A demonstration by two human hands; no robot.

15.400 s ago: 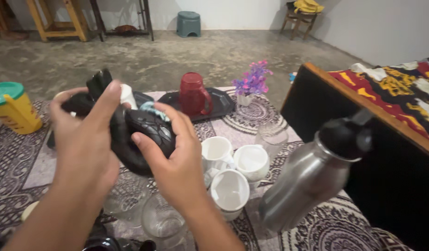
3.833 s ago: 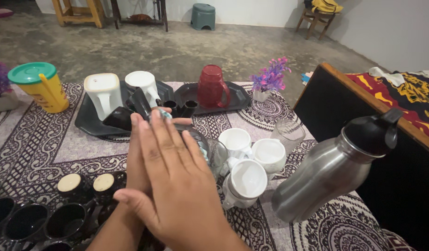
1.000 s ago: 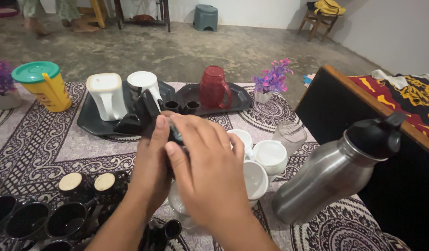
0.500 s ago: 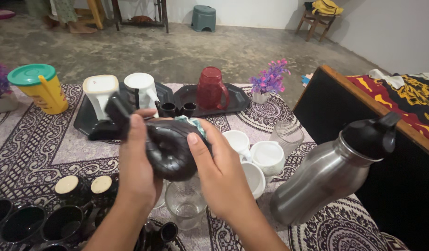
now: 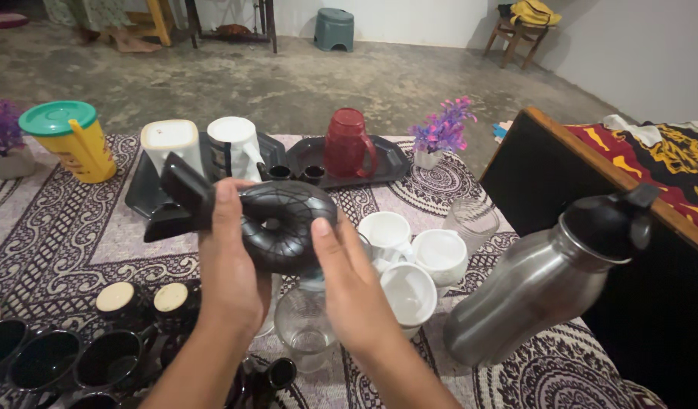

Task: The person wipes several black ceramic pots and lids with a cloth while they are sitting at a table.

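Fingers of my left hand [image 5: 229, 282] and right hand [image 5: 354, 291] each kept a closed grip on the black ring-shaped jug [image 5: 277, 225], lifted above the bench [image 5: 76, 242], over a clear glass [image 5: 306, 326], with white cups [image 5: 409, 261] just right of it.

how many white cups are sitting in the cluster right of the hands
3, close together on the patterned cloth: one cup nearest the black ring-shaped vessel, one to its right, one in front, partly behind the right hand. Others may be hidden.
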